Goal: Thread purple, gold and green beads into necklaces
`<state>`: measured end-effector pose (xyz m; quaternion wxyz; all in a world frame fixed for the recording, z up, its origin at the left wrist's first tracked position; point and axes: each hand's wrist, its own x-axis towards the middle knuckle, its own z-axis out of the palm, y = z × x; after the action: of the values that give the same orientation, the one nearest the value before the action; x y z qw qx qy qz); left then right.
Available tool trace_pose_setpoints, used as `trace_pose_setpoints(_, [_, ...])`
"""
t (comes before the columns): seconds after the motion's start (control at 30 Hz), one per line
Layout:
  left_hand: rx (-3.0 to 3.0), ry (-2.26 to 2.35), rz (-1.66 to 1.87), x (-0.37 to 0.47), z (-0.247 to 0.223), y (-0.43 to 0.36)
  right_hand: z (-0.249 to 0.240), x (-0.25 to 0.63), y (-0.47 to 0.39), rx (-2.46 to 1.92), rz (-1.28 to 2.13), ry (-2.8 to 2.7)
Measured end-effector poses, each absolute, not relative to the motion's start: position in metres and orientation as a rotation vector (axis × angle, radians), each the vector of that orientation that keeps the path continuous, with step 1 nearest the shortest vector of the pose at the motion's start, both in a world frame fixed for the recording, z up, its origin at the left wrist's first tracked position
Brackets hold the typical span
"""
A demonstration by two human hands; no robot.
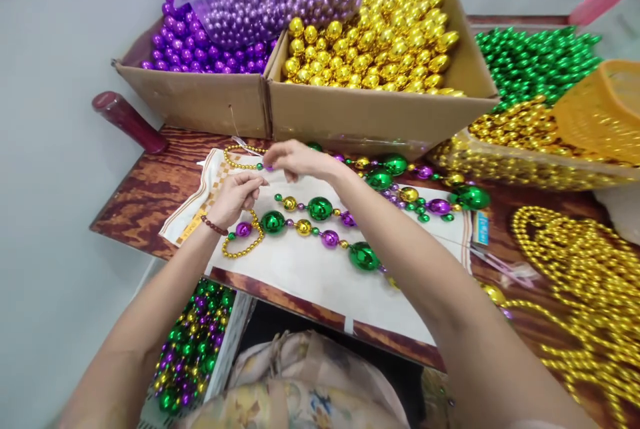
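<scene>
My left hand (238,197) is closed in a pinch over the white cloth (280,269); whatever lies between its fingertips is too small to make out. Close above and to the right, my right hand (296,158) bends its fingers inward, and their grip is partly hidden. A purple bead shows at its fingertips, near a loop of small gold beads (241,163). Below the hands lies a bead strand (303,227) of green, gold and purple beads with another gold loop (243,254) at its left end. A shorter row includes a large green bead (320,209).
Cardboard boxes of purple beads (210,59) and gold beads (380,49) stand behind the cloth. Gold bead chains (590,295) and pink-handled scissors (505,269) lie right. A dark red bottle (130,122) is left. Mixed beads (193,342) fill a container below the table.
</scene>
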<state>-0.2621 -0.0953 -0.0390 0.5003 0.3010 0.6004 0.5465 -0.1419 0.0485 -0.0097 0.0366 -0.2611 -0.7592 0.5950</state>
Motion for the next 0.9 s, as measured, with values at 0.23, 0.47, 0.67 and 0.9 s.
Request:
trace_pose_setpoints(0.23, [0.883,1.818,1.238,-0.271,-0.057,-0.108,-0.043,-0.112,0.047,-0.8,1.551,-2.631])
trace_pose_setpoints(0.47, [0.925,1.941,1.085,-0.264,-0.048,-0.113,-0.028,-0.013,0.069,-1.101,0.53,-2.758])
trace_pose_setpoints(0.67, [0.789,1.855,1.122,-0.271,-0.058,-0.114,-0.011,0.173,0.074,-2.003,0.391,-2.64])
trace_pose_setpoints(0.9, [0.748,1.863,1.132,-0.264,-0.06,-0.113,-0.054,0.254,0.028,-2.257,0.534,-2.665])
